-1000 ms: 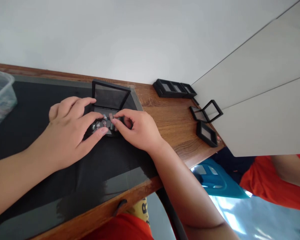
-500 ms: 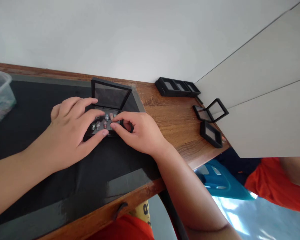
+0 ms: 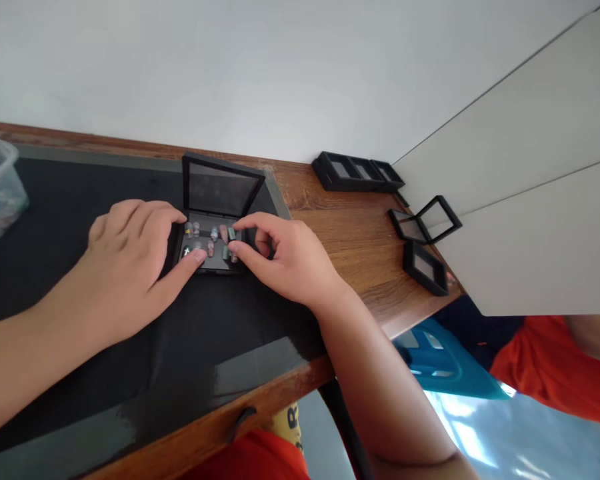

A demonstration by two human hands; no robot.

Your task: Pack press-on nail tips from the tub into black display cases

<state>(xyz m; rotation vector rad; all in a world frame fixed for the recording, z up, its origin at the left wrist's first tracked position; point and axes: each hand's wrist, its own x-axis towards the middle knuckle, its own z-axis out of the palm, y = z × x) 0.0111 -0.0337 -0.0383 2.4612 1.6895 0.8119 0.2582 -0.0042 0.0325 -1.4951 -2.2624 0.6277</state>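
Note:
A black display case [image 3: 211,268] stands with its clear, black-framed lid [image 3: 220,190] raised on the dark mat. Inside it, several small decorated press-on nails [image 3: 214,233] are arranged in two rows. My left hand [image 3: 130,260] steadies the case's left side, fingers spread; its thumb tip lies over the front row and its fingertips are by the left rim. Over the case's right end, my right hand [image 3: 293,260] pinches at a green and dark press-on nail [image 3: 231,234] between thumb and forefinger. The remaining fingers curl inward.
A clear plastic tub [image 3: 0,193] stands at the left. Black cases [image 3: 355,175] line the wall, with an open one [image 3: 423,223] and another frame [image 3: 425,268] by the white panel [image 3: 540,247]. A teal chair [image 3: 440,360] and a person in orange [image 3: 555,367] are at the right.
My left hand has drawn back leftward, uncovering more press-on nails. My right fingertips have shifted slightly right, with a green and dark nail now showing between them.

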